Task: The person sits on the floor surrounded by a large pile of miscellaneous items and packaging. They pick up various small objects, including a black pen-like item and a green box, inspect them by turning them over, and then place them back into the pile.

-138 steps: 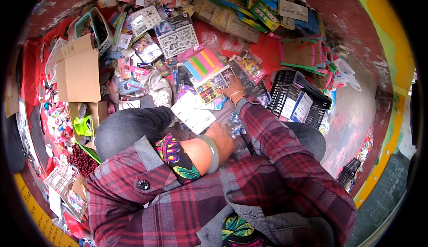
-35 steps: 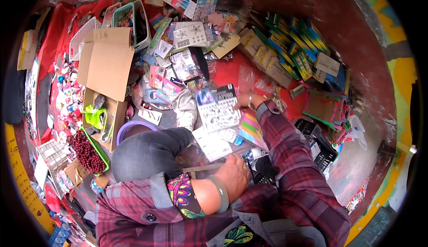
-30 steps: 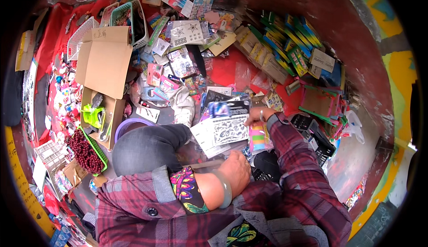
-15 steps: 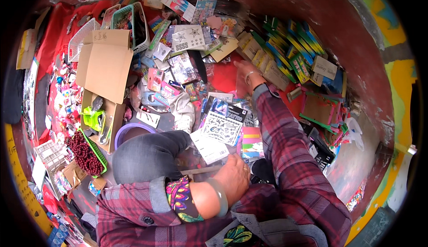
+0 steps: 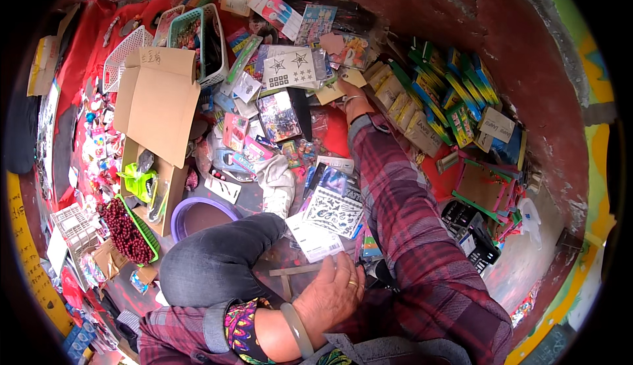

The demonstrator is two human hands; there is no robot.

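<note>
My right hand [image 5: 354, 94] reaches far forward, its fingers against a cream-yellow card [image 5: 330, 92] beside the red cloth. Whether they grip the card is hard to make out. Close to my body, my left hand [image 5: 333, 292] has its fingers stretched out, just below a white card [image 5: 314, 238]; nothing shows in it. Over that card lies a sheet of black temporary tattoos [image 5: 330, 212], with a dark-topped pack behind it. To the left of my right hand, a white sheet with star patterns [image 5: 287, 68] lies on a heap of packets.
At left stand an open cardboard box [image 5: 158, 101], plastic baskets [image 5: 214, 42] and a green tray of dark red beads [image 5: 151, 230]. A purple basin [image 5: 178, 220] sits by my knee. Narrow boxes [image 5: 422, 134] pile up at right, along the dark red wall [image 5: 527, 68].
My right hand has moved leftward and away from me, from the red cloth to the cream-yellow card. The left hand has drawn back toward my body. The whole view has shifted slightly.
</note>
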